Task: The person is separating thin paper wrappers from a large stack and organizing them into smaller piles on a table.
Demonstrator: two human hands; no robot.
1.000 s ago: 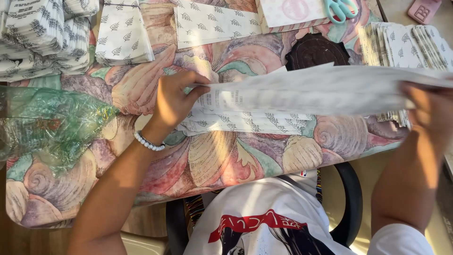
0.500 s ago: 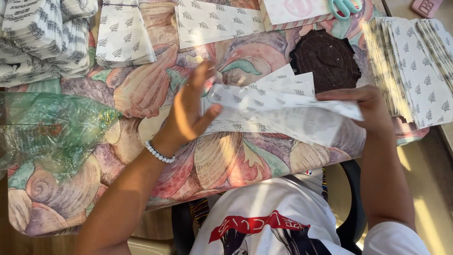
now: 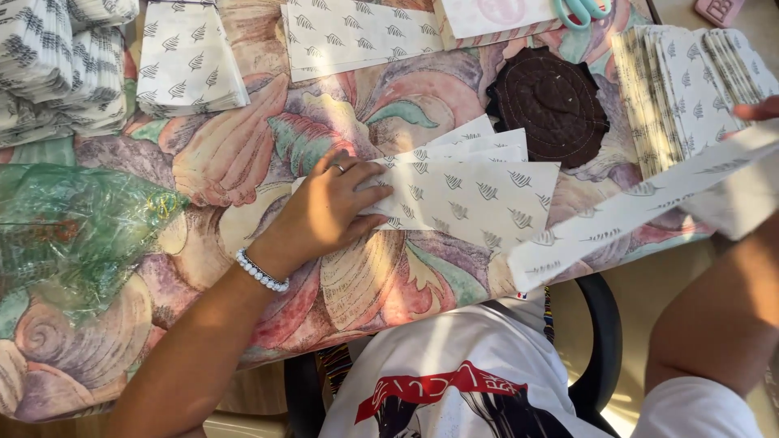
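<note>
From the head view, the left hand (image 3: 324, 215) lies flat, fingers (image 3: 367, 195) slightly spread, pressing the left end of a fanned stack of patterned paper sheets (image 3: 466, 195) on the flowered surface (image 3: 243, 162). The stack's long axis runs left to right. The right hand (image 3: 759, 109) pinches a long paper strip (image 3: 641, 203) slanting down-left over the surface's edge.

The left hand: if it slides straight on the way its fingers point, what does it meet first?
The left hand lies flat, fingers pointing right along the folded patterned paper. Going on, it stays on that paper; beyond its edge probably comes the long strip, though depth is unclear.
</note>
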